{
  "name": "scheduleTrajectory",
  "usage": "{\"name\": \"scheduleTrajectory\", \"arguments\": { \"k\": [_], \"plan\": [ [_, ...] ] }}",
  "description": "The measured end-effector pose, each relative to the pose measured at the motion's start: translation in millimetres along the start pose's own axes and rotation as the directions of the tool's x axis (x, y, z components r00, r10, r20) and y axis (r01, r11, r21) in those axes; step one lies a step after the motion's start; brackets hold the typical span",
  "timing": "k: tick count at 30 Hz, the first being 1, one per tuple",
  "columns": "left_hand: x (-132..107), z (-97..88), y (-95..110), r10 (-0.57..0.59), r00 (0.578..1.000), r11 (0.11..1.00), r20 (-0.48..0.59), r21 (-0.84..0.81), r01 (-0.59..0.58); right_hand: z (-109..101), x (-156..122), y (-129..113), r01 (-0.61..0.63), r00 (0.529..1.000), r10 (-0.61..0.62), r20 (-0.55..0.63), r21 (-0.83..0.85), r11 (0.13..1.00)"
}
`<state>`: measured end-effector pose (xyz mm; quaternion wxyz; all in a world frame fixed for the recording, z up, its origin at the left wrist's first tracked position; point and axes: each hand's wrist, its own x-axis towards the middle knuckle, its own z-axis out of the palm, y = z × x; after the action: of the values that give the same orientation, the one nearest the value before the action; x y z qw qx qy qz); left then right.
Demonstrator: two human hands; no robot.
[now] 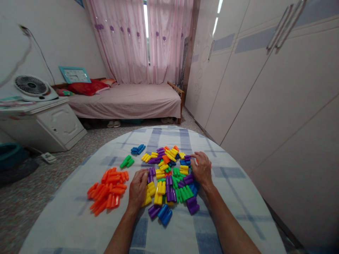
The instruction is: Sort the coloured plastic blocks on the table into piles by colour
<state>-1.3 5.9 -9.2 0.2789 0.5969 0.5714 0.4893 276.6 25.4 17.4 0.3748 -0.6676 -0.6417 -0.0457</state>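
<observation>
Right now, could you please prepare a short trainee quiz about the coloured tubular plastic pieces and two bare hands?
1. What colour is the large heap of plastic pieces left of the bare left hand?
2. True or false: the bare right hand rests on that heap.
3. Just beyond the separate green plastic cluster lies a small cluster: (a) purple, (b) blue, or (c) orange?

Key: 1. orange; 2. false; 3. (b) blue.

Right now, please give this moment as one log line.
left hand: left edge of mixed blocks | right hand: their right edge | orange pile: apart, left
</observation>
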Motion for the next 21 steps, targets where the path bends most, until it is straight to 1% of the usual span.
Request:
{"name": "scheduleTrajectory", "arguments": {
  "k": [2,3,4,6,10,14,18,21],
  "plan": [
    [0,-0.1,1,0.004,1.0,1.0,-0.004,0.006,-0.004,2,-3,-22,0.116,0.984,-0.128,0.123,0.1,0.988],
    [0,-0.2,2,0.005,1.0,1.0,-0.005,0.008,-0.005,4,-5,-32,0.148,0.967,-0.172,0.187,0.136,0.98],
    [-1,-0.2,2,0.004,1.0,1.0,-0.005,0.01,-0.004,6,-9,-40,0.166,0.949,-0.201,0.243,0.157,0.974],
    [-1,-0.1,3,0.004,1.0,1.0,0.0,0.011,-0.004,10,-17,-52,0.189,0.923,-0.228,0.311,0.149,0.971],
    [0,1.1,3,0.004,1.0,1.0,0.013,0.002,-0.004,15,-27,-61,0.208,0.913,-0.216,0.346,0.06,0.976],
    [1,2.2,0,0.006,1.0,1.0,0.016,-0.005,-0.006,12,-28,-66,0.222,0.899,-0.202,0.389,-0.006,0.975],
    [1,2.1,-1,0.016,1.0,1.0,0.014,0.0,-0.016,12,-28,-74,0.214,0.898,-0.174,0.405,-0.056,0.975],
    [0,1.6,-1,0.021,1.0,1.0,0.012,0.011,-0.021,14,-28,-75,0.195,0.901,-0.153,0.405,-0.065,0.979]
  ]
}}
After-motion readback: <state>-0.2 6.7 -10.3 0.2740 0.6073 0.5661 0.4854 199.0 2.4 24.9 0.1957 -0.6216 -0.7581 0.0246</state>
